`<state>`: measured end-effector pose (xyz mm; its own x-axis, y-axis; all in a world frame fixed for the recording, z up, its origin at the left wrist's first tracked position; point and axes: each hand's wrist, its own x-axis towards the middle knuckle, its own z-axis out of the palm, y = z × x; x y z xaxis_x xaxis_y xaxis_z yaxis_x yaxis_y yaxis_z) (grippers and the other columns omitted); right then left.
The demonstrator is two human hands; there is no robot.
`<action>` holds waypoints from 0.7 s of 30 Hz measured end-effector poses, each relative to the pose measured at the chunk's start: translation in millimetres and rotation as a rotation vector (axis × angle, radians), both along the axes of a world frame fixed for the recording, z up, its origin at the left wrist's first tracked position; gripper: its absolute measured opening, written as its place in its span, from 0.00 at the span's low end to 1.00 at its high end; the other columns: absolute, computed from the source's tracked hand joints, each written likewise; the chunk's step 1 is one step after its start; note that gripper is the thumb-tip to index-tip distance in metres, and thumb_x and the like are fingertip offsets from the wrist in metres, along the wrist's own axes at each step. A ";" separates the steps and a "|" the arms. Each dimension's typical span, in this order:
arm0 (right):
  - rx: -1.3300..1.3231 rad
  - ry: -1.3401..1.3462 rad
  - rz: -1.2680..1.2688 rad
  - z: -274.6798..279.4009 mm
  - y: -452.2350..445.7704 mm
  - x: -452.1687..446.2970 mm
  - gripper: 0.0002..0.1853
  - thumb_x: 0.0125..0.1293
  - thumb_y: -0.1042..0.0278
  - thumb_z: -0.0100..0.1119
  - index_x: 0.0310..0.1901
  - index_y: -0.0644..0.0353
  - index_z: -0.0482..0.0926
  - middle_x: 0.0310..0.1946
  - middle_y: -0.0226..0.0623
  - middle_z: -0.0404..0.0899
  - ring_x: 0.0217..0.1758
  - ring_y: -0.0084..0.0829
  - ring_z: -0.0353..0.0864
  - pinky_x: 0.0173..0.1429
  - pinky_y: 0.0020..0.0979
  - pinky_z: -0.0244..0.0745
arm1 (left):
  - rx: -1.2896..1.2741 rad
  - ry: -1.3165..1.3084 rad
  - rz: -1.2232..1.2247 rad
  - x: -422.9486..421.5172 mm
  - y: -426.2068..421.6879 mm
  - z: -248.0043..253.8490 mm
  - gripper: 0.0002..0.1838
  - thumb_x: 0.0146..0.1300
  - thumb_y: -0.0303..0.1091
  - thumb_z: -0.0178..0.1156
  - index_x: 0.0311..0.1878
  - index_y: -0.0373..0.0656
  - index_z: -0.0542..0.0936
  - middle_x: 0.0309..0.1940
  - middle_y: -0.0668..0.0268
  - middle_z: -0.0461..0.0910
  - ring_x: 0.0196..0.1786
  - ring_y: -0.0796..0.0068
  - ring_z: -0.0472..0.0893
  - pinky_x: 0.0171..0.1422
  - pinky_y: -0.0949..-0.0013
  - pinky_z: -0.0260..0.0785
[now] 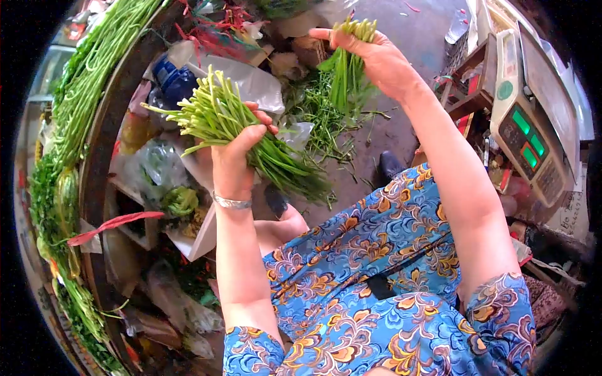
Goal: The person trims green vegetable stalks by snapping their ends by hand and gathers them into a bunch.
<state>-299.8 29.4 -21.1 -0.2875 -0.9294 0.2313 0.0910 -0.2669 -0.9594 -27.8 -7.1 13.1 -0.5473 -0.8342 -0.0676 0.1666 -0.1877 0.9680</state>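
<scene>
My left hand is wrapped round a thick bunch of long green vegetable stems. Their pale cut ends fan out to the upper left, and the darker thin ends point to the lower right. Farther out, my right hand grips a smaller bunch of green stems, which hangs downward with its pale ends on top. The index finger of that hand sticks out to the left. Below the smaller bunch, loose green trimmings lie scattered on the floor.
A digital scale with lit green digits stands on the right. Along the left runs a ledge piled with long green vegetables. Plastic bags, a white foam box and red ties lie between. A dark shoe shows on the floor.
</scene>
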 end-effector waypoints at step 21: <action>0.227 -0.319 0.440 25.3 18.5 62.6 0.13 0.59 0.65 0.69 0.43 0.58 0.80 0.25 0.20 0.75 0.20 0.11 0.65 0.25 0.16 0.58 | 0.214 0.124 -0.507 -19.4 11.3 -7.6 0.25 0.52 0.35 0.63 0.53 0.36 0.72 0.33 0.58 0.78 0.28 0.71 0.75 0.35 0.68 0.70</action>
<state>-237.2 47.9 4.3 0.1134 -0.9933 -0.0220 0.4402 0.0701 -0.8952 -47.3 4.2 5.5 -0.8908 -0.4394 -0.1160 0.1142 -0.4635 0.8787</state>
